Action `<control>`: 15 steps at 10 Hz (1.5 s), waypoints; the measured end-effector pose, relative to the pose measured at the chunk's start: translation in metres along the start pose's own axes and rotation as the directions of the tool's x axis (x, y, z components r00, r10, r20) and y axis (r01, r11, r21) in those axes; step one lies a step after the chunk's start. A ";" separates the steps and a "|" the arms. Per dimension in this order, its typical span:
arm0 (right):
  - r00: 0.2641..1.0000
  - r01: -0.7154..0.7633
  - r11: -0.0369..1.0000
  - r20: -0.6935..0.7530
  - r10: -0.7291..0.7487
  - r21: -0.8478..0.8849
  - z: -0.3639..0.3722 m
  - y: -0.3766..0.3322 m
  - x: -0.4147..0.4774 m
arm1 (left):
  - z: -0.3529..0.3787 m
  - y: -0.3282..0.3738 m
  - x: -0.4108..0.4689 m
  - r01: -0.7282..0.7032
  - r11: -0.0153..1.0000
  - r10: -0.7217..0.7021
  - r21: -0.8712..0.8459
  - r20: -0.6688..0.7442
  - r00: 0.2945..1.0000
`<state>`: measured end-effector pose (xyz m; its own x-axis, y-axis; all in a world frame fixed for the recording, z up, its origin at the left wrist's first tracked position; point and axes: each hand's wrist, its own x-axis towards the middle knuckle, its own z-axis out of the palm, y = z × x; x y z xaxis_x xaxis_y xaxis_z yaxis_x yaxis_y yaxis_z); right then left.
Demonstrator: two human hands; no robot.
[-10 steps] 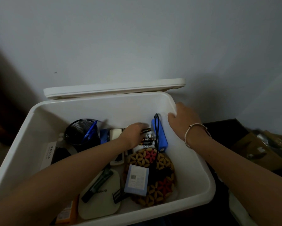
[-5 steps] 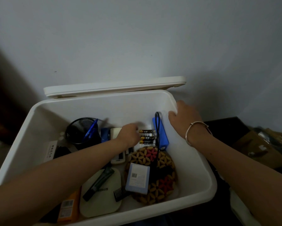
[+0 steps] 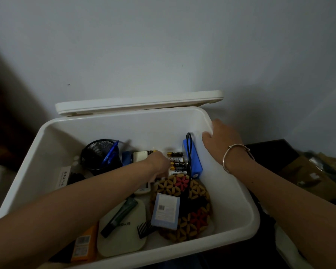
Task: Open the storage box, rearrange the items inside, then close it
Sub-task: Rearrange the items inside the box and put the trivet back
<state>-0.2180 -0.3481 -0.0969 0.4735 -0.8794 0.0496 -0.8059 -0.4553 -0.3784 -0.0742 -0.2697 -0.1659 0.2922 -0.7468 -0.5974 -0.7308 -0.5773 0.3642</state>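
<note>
Fingers of my left hand (image 3: 158, 165) curled down at frame centre beside the batteries (image 3: 176, 163); whether they grip anything I cannot tell. Right hand (image 3: 220, 141) fingers spread, resting on the storage box (image 3: 239, 193) wall, upper right. Lid (image 3: 139, 102) stands open behind. Rearranging step, I judge; next calls for lining up the batteries. Left forearm reaches in diagonally from lower left.

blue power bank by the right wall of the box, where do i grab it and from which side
Probably pinch the blue power bank across its long sides near the middle, coming straight down from above. It stands on edge against the box wall, batteries close on its left, and a black cable loops over its far end.
</note>
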 end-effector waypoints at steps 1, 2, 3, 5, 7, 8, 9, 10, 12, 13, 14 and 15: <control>1.000 0.007 1.000 -0.005 -0.007 -0.004 0.000 0.000 0.000 | 0.008 -0.007 0.002 -0.022 0.979 0.006 -0.201 -0.080 0.997; 1.000 0.003 1.000 -0.007 -0.003 -0.001 0.000 0.000 0.000 | 0.007 -0.012 0.013 0.021 0.968 -0.033 -0.251 -0.043 0.999; 1.000 0.004 1.000 -0.004 -0.004 -0.003 0.001 0.001 0.000 | 0.001 -0.011 0.016 -0.044 0.988 0.012 -0.150 -0.210 0.978; 1.000 0.001 0.999 -0.004 -0.002 -0.036 -0.001 -0.001 0.001 | 0.001 -0.010 0.022 -0.280 0.959 0.281 0.049 -0.316 0.906; 1.000 0.005 1.000 -0.010 -0.006 -0.022 0.000 0.000 0.002 | -0.005 -0.012 0.014 -0.286 0.954 0.298 0.086 -0.226 0.927; 1.000 0.006 1.000 -0.016 -0.006 -0.013 0.001 0.001 0.001 | -0.016 -0.019 0.008 -0.303 0.950 0.313 0.081 -0.228 0.922; 1.000 0.005 1.000 -0.022 -0.005 -0.004 0.002 0.001 0.001 | -0.027 -0.031 -0.001 -0.244 0.964 0.266 0.107 -0.382 0.885; 1.000 -0.002 1.000 -0.029 0.002 -0.013 0.001 -0.001 0.001 | -0.030 -0.038 -0.015 -0.194 0.967 0.241 0.164 -0.344 0.908; 1.000 -0.016 1.000 -0.015 0.016 -0.010 -0.005 -0.005 -0.003 | -0.012 -0.017 -0.025 -0.056 0.890 0.110 0.453 -0.094 0.989; 1.000 -0.031 1.000 -0.005 0.031 0.002 -0.007 -0.006 -0.004 | -0.010 -0.003 -0.028 -0.106 0.837 0.126 0.537 0.001 0.992; 0.999 -0.039 0.999 0.005 0.039 0.019 -0.009 -0.008 -0.005 | -0.009 0.004 -0.026 -0.069 0.806 0.093 0.588 -0.010 0.996; 0.999 -0.043 0.999 0.013 0.043 0.020 -0.010 -0.009 -0.006 | -0.003 0.006 -0.021 -0.044 0.826 0.072 0.562 -0.028 0.997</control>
<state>-0.2169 -0.3402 -0.0841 0.4429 -0.8963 0.0209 -0.8183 -0.4137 -0.3990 -0.0825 -0.2581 -0.1488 0.2560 -0.7951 -0.5498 -0.9631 -0.2589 -0.0741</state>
